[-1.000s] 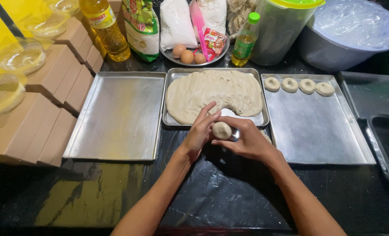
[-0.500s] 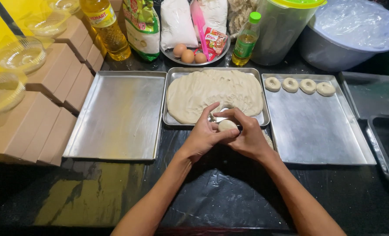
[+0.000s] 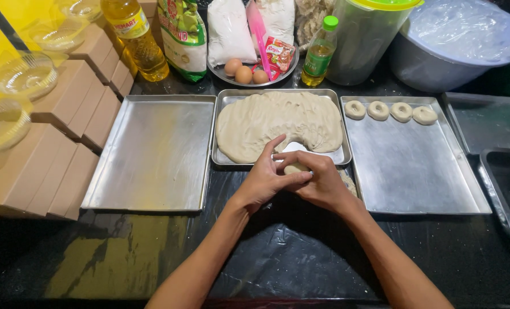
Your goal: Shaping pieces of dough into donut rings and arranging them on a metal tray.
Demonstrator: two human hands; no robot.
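1. The left hand [image 3: 265,182] and right hand [image 3: 322,183] are cupped together, fingers closed around a small dough piece [image 3: 295,169], held just above the worktop [image 3: 301,257] at the near edge of the middle tray [image 3: 222,158].
2. The piece looks soft, light and pliable, likely tacky; gentle fingertip holds around its rim suit it.
3. Beyond lies the dough slab [image 3: 278,123]; four dough rings [image 3: 390,111] sit on the right tray [image 3: 415,171].

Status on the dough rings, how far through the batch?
Done: four dough rings lined along the far edge of the right tray. In hand: left hand and right hand both cupped around one small dough piece. Left: most of the dough slab in the middle tray is uncut, and the left tray holds no rings.
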